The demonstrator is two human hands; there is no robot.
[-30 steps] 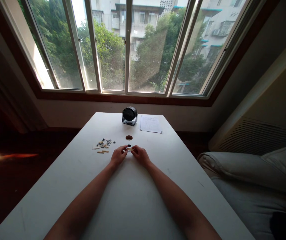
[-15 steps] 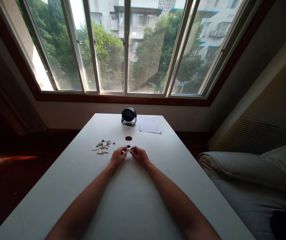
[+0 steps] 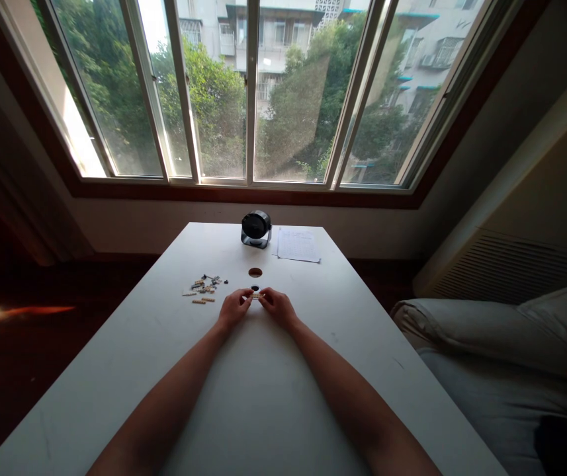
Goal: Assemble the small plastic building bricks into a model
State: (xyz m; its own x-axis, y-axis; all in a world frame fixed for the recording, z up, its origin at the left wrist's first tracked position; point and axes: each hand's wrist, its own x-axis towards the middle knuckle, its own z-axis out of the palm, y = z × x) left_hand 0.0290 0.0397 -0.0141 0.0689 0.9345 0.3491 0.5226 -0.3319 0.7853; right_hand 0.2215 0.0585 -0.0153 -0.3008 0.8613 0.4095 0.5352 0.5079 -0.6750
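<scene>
My left hand [image 3: 234, 309] and my right hand [image 3: 276, 307] meet at the middle of the white table [image 3: 258, 396]. Between their fingertips they pinch a small tan brick piece [image 3: 256, 296], held just above the tabletop. A small dark piece [image 3: 255, 288] lies on the table right behind the fingers. To the left of my left hand lies a loose pile of small tan and grey brick pieces [image 3: 204, 289], with two tan strips at its near edge.
A round brown cable hole [image 3: 255, 272] sits behind the hands. At the table's far edge stand a small black fan [image 3: 256, 229] and a printed paper sheet [image 3: 298, 245]. A wide window [image 3: 248, 92] lies beyond. A grey cushion [image 3: 501, 337] is at the right.
Both hands stay together on the small tan piece with only slight finger shifts. The view has wobbled a little.
</scene>
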